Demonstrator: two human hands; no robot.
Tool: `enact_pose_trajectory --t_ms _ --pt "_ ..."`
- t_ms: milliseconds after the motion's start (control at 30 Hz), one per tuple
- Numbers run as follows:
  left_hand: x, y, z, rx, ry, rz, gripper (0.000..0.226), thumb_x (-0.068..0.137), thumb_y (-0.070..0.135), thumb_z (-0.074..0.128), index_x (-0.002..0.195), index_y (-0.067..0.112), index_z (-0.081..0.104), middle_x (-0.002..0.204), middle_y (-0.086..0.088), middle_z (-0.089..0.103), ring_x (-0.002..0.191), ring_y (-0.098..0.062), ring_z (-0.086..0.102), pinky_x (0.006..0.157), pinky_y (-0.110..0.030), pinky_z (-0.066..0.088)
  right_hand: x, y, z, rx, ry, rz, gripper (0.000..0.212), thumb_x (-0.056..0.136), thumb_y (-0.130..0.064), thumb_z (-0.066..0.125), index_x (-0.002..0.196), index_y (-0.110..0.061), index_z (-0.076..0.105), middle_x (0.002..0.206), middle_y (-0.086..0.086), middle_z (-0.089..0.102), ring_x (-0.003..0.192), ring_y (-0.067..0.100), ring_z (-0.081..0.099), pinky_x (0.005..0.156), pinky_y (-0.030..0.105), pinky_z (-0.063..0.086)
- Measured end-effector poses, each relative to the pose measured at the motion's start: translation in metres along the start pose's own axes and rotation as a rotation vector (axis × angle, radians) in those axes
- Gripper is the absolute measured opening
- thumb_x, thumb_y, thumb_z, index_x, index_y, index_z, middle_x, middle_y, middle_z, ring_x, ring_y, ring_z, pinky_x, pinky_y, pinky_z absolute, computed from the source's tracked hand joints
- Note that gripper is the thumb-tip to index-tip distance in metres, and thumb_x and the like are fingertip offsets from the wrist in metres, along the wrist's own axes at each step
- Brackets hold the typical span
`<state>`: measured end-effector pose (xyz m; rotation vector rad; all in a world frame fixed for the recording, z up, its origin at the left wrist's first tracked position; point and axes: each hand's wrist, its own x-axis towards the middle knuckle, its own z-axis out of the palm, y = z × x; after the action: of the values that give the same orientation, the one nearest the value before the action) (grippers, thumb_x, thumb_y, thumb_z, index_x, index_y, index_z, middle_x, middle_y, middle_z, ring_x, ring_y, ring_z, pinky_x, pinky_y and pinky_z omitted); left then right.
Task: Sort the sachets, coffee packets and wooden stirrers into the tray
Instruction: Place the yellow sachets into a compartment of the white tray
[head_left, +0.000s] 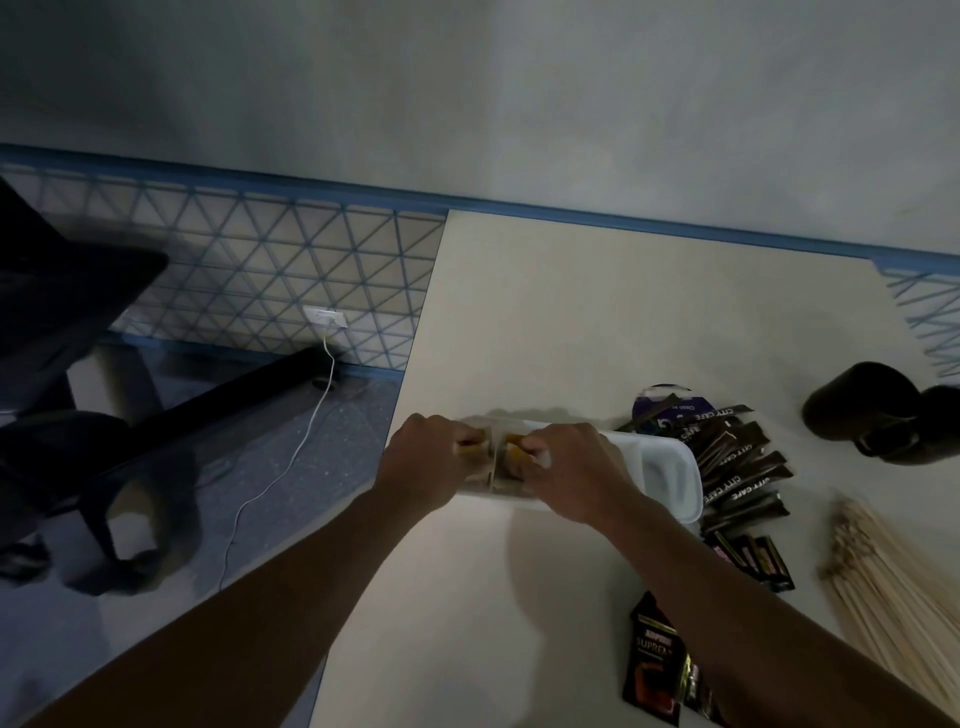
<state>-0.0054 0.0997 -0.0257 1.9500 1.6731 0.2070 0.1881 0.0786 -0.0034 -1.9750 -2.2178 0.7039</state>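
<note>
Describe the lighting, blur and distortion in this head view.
Head view: dim and underexposed; the wide lens bends the blue wall trim; both hands at the white tray look soft; the stirrers smear; the coffee packets stay readable.

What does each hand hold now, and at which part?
Left hand and right hand each pinch the top edge of sachets standing in the tray.

Single head-worn wide-angle view, looking steeply down and forward over the table (545, 322) from its near edge. The table's left edge runs diagonally through the frame, with floor (291, 467) to its left and wall (467, 93) beyond its far edge.
</note>
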Motion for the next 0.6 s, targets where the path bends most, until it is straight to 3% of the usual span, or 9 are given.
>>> enact_pose_trajectory --t_ms 167,267,400,600 --pt "-0.003 0.0 -0.003 0.133 -0.007 0.021 0.044 0.076 0.05 0.071 0.12 0.048 0.063 0.086 0.002 0.072 0.08 -0.02 0.066 0.065 -0.03 0.055 -0.003 -0.003 -0.015 -0.057 -0.084 -0.058 0.022 0.087 -0.039 0.066 0.103 -0.027 0.075 0.1 -0.001 0.072 0.093 0.023 0.064 0.078 0.036 0.054" --pt "-0.004 0.002 0.001 0.117 -0.01 -0.027 0.051 0.074 0.045 0.073 0.124 0.047 0.06 0.095 -0.001 0.067 0.082 -0.019 0.062 0.064 -0.026 0.048 0.0 -0.005 -0.014 -0.101 -0.112 -0.054 0.02 0.082 -0.04 0.068 0.098 -0.027 0.073 0.097 -0.002 0.07 0.092 0.023 0.063 0.074 0.034 0.05" --pt "-0.009 0.011 0.003 0.08 0.022 -0.037 0.042 0.081 0.025 0.071 0.121 0.037 0.064 0.104 -0.005 0.063 0.103 -0.025 0.056 0.075 -0.03 0.045 0.006 -0.009 -0.009 -0.183 -0.135 -0.063 0.008 0.079 -0.033 0.066 0.082 -0.026 0.063 0.09 -0.002 0.066 0.084 0.022 0.061 0.066 0.03 0.041" --pt "-0.011 0.018 0.007 0.091 0.109 -0.057 0.029 0.086 0.017 0.058 0.105 0.033 0.071 0.095 0.0 0.067 0.097 -0.022 0.05 0.067 -0.029 0.038 0.006 -0.012 -0.005 -0.189 -0.085 -0.091 0.017 0.083 -0.034 0.066 0.094 -0.022 0.071 0.092 0.001 0.069 0.087 0.025 0.066 0.078 0.037 0.055"
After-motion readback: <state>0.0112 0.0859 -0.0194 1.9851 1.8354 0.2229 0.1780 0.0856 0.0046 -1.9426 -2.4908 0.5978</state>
